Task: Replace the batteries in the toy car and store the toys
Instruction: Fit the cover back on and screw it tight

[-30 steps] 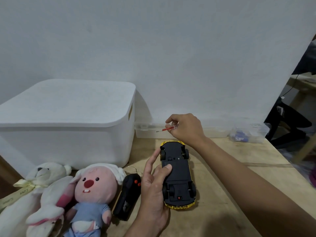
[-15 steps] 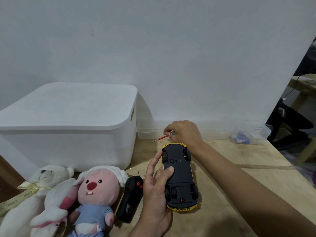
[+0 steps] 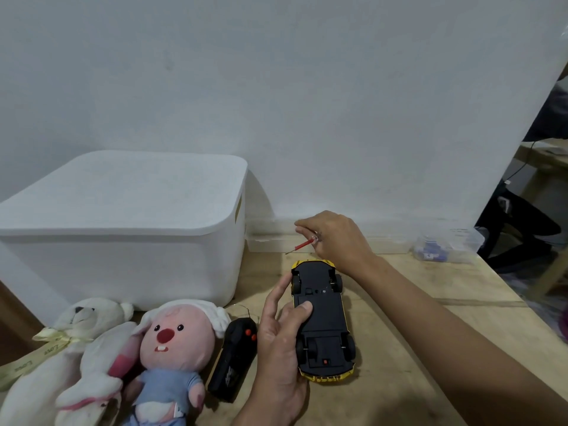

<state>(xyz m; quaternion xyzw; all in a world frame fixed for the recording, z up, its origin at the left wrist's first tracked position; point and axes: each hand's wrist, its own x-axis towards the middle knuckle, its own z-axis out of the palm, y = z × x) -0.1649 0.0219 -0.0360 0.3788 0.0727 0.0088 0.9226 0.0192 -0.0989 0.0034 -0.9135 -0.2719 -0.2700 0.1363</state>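
Observation:
A yellow toy car (image 3: 322, 321) lies upside down on the wooden table (image 3: 430, 333), its black underside facing up. My left hand (image 3: 282, 342) grips the car's left side, thumb pressed on the underside. Just beyond the car's far end, my right hand (image 3: 335, 238) pinches a small red-handled screwdriver (image 3: 302, 245), its tip pointing left and down, above the table. A black remote control (image 3: 233, 355) with red buttons lies left of my left hand. A pink plush in a blue shirt (image 3: 172, 355) and a white plush bear (image 3: 61, 358) lie at the lower left.
A large white lidded storage box (image 3: 123, 229) stands at the back left against the white wall. A clear plastic box with blue contents (image 3: 445, 245) sits at the back right. The table's right edge drops off near dark furniture.
My right hand has tilted the screwdriver tip downward and come a little closer to the car's far end. My left hand stays on the car.

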